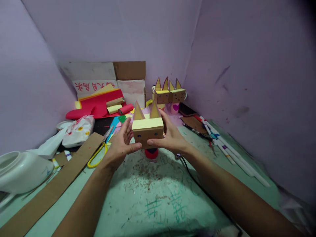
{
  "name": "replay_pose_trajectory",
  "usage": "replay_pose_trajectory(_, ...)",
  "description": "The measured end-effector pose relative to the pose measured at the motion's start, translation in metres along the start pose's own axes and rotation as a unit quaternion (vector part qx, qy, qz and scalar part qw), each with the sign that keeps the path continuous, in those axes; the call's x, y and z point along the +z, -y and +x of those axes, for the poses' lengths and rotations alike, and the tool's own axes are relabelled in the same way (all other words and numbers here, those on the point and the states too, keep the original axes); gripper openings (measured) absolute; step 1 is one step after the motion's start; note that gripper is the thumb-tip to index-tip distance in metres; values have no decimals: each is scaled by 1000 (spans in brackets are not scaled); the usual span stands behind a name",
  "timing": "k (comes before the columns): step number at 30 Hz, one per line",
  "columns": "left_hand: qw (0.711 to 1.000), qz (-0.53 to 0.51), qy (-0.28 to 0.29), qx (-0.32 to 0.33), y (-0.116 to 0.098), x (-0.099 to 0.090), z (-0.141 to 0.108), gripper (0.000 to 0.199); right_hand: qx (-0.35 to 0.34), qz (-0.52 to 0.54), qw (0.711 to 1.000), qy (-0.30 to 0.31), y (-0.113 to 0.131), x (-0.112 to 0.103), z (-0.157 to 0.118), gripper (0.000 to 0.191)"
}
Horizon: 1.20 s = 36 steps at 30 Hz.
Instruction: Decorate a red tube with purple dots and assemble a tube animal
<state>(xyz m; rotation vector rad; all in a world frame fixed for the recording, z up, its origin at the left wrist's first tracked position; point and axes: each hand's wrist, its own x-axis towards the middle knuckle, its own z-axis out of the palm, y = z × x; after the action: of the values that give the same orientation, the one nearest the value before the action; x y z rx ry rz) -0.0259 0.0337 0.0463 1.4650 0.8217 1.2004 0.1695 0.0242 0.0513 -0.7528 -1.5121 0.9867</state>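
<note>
Smack in mid-frame, the eared brown cardboard box with a pale-yellow top (147, 132) sits long-ways across between the right hand (172, 135), nearer and pinching it, and the left hand (120, 142), cupped alongside, can't tell if gripping.

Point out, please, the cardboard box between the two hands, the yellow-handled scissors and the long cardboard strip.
Cardboard box (147, 134): head view, on its front face.
Yellow-handled scissors (106, 149): head view, on the handle.
Long cardboard strip (55, 184): head view, on its flat middle.
</note>
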Motion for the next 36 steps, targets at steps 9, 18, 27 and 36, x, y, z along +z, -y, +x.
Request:
replay_pose_trajectory(9, 996, -55, 65, -25, 3, 9, -3, 86, 17, 12, 1000, 18, -4, -11, -7, 115)
replay_pose_trajectory(18, 996, -72, 45, -27, 11, 1, -3, 71, 110, -64, 975, 183, -35, -21, -18, 82)
replay_pose_trajectory(27, 992, -122, 30, -16, -7, 9, -5, 60, 140, -31, 987, 75, -41, 15, -31, 40)
replay_pose_trajectory(36, 987, -147, -61, -12, -19, 7, -11, 50, 184, 53, 980, 58, -30, 18, -29, 60)
